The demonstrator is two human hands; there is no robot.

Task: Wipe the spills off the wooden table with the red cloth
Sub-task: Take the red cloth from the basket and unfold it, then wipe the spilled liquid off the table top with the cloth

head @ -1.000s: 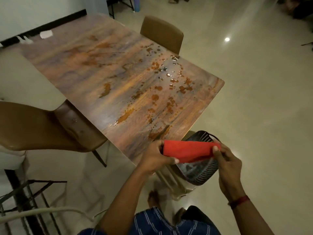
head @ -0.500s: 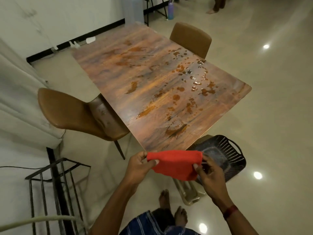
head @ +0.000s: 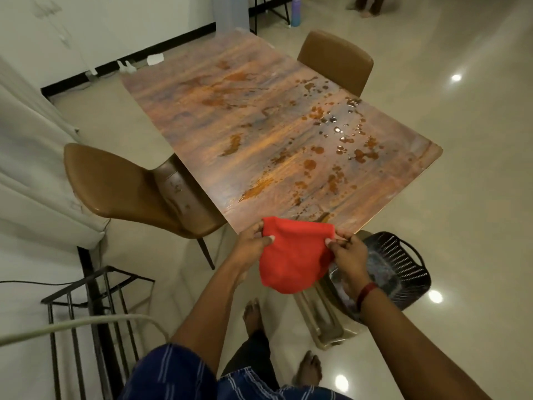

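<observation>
The red cloth (head: pixel 291 256) hangs in the air just in front of the near corner of the wooden table (head: pixel 230 116). My left hand (head: pixel 252 243) pinches its upper left corner and my right hand (head: pixel 347 251) pinches its upper right corner, so the cloth droops between them. Wet spills (head: pixel 340 140), shiny drops and darker blotches, are scattered over the table's right and near half. The cloth does not touch the table.
A brown chair (head: pixel 121 186) is tucked at the table's left side and another brown chair (head: pixel 336 60) stands at the far right. A black plastic basket (head: pixel 403 264) sits on a stool below the near corner. A metal rack (head: pixel 86 307) stands at lower left. A person's bare feet show far back.
The cloth has opened from a folded strip into a wider hanging sheet. The view has pulled back and shifted, so more of the table and the left chair shows.
</observation>
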